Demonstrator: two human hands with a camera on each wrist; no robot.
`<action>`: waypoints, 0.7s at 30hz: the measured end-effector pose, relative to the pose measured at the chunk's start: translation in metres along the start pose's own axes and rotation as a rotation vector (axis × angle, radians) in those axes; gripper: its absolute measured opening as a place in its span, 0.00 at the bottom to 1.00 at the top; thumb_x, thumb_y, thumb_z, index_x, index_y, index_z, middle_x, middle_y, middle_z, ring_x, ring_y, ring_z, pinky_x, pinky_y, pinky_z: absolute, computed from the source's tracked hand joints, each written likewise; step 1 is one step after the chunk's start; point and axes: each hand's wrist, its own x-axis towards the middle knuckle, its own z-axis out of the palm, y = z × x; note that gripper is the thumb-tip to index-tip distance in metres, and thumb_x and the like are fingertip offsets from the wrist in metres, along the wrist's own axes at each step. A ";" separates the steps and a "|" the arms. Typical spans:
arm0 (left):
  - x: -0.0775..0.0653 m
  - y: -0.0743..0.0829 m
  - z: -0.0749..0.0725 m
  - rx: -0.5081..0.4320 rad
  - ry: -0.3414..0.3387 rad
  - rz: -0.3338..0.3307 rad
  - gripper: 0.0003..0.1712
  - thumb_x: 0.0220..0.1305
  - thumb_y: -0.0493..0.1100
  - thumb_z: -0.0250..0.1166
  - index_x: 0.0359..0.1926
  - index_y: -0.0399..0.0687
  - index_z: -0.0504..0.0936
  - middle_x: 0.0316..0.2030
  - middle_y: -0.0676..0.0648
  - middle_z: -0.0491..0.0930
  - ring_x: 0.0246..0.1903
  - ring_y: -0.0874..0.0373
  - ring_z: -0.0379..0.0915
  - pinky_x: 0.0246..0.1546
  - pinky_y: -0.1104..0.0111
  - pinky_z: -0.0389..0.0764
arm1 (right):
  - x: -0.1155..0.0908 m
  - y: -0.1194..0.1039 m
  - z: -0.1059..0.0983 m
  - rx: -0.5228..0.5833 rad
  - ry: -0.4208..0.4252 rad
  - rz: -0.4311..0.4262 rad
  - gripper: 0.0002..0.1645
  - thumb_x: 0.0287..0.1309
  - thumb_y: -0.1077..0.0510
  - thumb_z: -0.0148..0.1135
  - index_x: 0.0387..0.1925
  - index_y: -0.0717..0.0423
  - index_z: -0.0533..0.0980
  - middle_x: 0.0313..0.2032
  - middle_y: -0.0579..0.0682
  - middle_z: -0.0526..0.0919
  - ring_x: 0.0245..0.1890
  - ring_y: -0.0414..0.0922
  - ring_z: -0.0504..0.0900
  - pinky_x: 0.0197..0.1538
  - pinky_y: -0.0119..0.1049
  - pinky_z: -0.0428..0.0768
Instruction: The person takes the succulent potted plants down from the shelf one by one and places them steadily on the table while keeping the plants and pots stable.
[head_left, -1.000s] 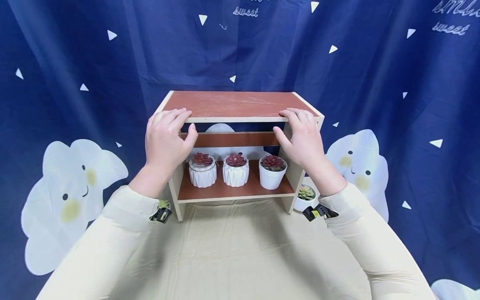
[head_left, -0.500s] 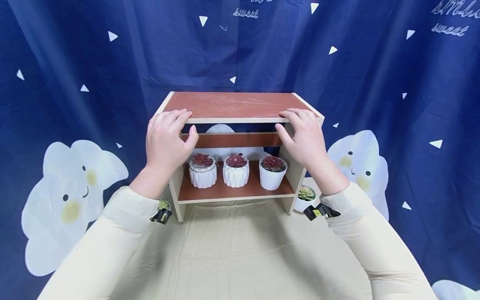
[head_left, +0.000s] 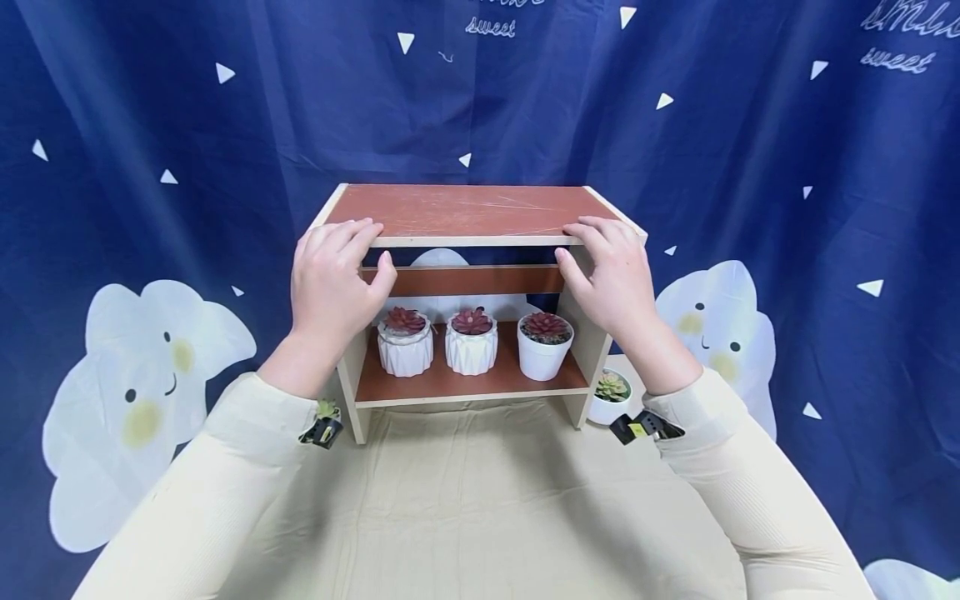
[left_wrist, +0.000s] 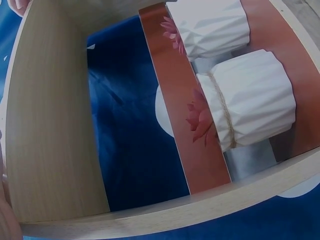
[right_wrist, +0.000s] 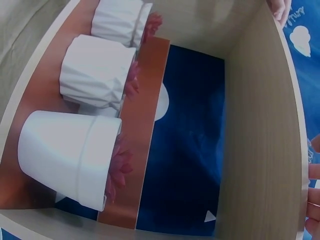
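Observation:
A small wooden shelf (head_left: 465,210) with a reddish-brown top stands before me. My left hand (head_left: 328,283) rests at its upper front left corner, fingertips on the top and thumb apart below the edge. At the upper right corner my right hand (head_left: 617,279) lies in the same way, fingers relaxed. On the lower board are two white ribbed pots, the left pot (head_left: 406,357) and the middle pot (head_left: 471,352), and a smooth white pot (head_left: 542,360). Each carries a red succulent. The wrist views look into the shelf, showing the smooth pot (right_wrist: 65,155) and a twine-tied pot (left_wrist: 255,100).
A white pot with a green succulent (head_left: 611,396) stands beside the shelf's right leg. Green leaves (head_left: 327,407) show by the left cuff, mostly hidden. Beige cloth (head_left: 465,500) covers the table, and a blue curtain (head_left: 465,100) with clouds hangs behind.
My right hand has slid slightly right along the shelf's front edge. The left hand, the shelf and the pots stay where they were.

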 end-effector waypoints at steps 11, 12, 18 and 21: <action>-0.001 -0.001 0.000 0.004 -0.001 0.006 0.22 0.60 0.46 0.60 0.52 0.43 0.86 0.51 0.43 0.85 0.52 0.42 0.76 0.63 0.50 0.68 | -0.010 0.003 -0.002 0.046 0.090 -0.037 0.21 0.65 0.52 0.61 0.55 0.58 0.81 0.58 0.57 0.80 0.63 0.58 0.71 0.66 0.55 0.64; -0.001 -0.001 0.001 0.003 0.001 0.008 0.22 0.60 0.45 0.60 0.52 0.43 0.86 0.51 0.43 0.85 0.52 0.41 0.76 0.63 0.50 0.68 | -0.011 0.002 -0.002 0.052 0.102 -0.045 0.20 0.64 0.52 0.61 0.54 0.58 0.81 0.57 0.57 0.80 0.63 0.58 0.71 0.65 0.55 0.64; -0.001 -0.002 0.001 0.006 -0.003 0.011 0.22 0.60 0.46 0.60 0.52 0.43 0.86 0.51 0.43 0.85 0.52 0.41 0.76 0.63 0.51 0.67 | -0.015 -0.001 -0.005 0.071 0.125 -0.050 0.20 0.63 0.53 0.62 0.53 0.58 0.82 0.56 0.57 0.81 0.61 0.58 0.72 0.65 0.55 0.64; -0.002 -0.002 0.001 0.006 -0.005 0.008 0.22 0.61 0.47 0.59 0.53 0.43 0.86 0.51 0.43 0.85 0.52 0.41 0.76 0.63 0.51 0.67 | -0.018 -0.002 -0.006 0.075 0.122 -0.050 0.20 0.63 0.53 0.62 0.53 0.59 0.82 0.55 0.57 0.81 0.60 0.58 0.72 0.64 0.56 0.64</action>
